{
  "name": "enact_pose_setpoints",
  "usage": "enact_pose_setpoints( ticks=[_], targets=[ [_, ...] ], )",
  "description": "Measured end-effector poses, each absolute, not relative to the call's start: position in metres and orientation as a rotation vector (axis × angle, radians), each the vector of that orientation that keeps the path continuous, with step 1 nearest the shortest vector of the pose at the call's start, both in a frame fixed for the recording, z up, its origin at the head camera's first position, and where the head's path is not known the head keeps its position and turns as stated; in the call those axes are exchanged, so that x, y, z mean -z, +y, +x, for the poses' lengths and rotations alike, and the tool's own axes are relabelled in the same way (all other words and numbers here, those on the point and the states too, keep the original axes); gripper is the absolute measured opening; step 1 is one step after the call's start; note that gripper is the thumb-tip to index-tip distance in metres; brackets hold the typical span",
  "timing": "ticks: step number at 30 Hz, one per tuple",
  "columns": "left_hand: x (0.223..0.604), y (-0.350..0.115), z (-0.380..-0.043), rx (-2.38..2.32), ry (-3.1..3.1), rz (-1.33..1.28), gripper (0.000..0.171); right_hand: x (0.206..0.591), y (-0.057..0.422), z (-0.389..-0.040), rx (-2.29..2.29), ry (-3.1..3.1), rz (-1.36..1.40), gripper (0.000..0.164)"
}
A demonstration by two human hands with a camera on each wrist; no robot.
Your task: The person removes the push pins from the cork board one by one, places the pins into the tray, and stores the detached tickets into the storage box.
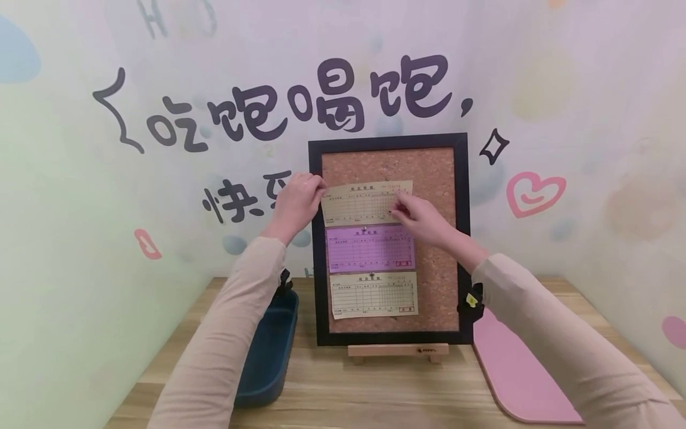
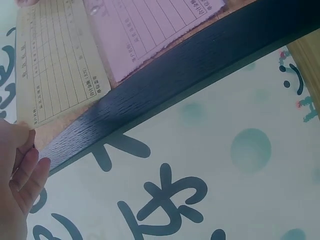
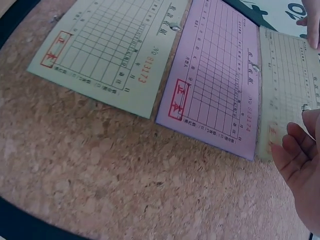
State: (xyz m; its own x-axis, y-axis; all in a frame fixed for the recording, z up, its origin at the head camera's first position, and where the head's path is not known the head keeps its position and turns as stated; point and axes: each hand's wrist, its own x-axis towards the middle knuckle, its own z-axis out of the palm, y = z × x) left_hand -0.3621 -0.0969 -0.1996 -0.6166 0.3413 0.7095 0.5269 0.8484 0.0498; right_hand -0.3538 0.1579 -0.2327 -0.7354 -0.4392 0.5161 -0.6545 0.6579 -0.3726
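A framed corkboard (image 1: 436, 286) stands upright with three printed slips in a column on it. The top cream slip (image 1: 356, 205) has its upper left corner pinched by my left hand (image 1: 299, 199) at the frame's left side. Over that slip's right part is my right hand (image 1: 423, 220), thumb and fingers drawn together around a small clear pushpin (image 3: 304, 106), its tip mostly hidden by the fingers. Below lies a purple slip (image 1: 354, 253), held by a clear pushpin (image 3: 256, 67) near its top edge. The lowest cream slip (image 1: 359, 301) is pinned likewise.
A wooden easel (image 1: 396, 351) supports the board on the wood-grain table (image 1: 332, 399). To the left, partly behind my sleeve, is a dark blue tray (image 1: 268, 351). A pink mat (image 1: 527, 375) lies to the right. Behind rises a lettered wall (image 1: 514, 65).
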Motion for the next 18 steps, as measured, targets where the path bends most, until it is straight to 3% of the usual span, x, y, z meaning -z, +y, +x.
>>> enact_pose_setpoints(
  ticks=[18],
  targets=[
    [0.196, -0.103, -0.335, 0.468, -2.384, -0.705, 0.012, 0.236, 0.173, -0.339, -0.751, -2.492, 0.888, 0.006]
  ],
)
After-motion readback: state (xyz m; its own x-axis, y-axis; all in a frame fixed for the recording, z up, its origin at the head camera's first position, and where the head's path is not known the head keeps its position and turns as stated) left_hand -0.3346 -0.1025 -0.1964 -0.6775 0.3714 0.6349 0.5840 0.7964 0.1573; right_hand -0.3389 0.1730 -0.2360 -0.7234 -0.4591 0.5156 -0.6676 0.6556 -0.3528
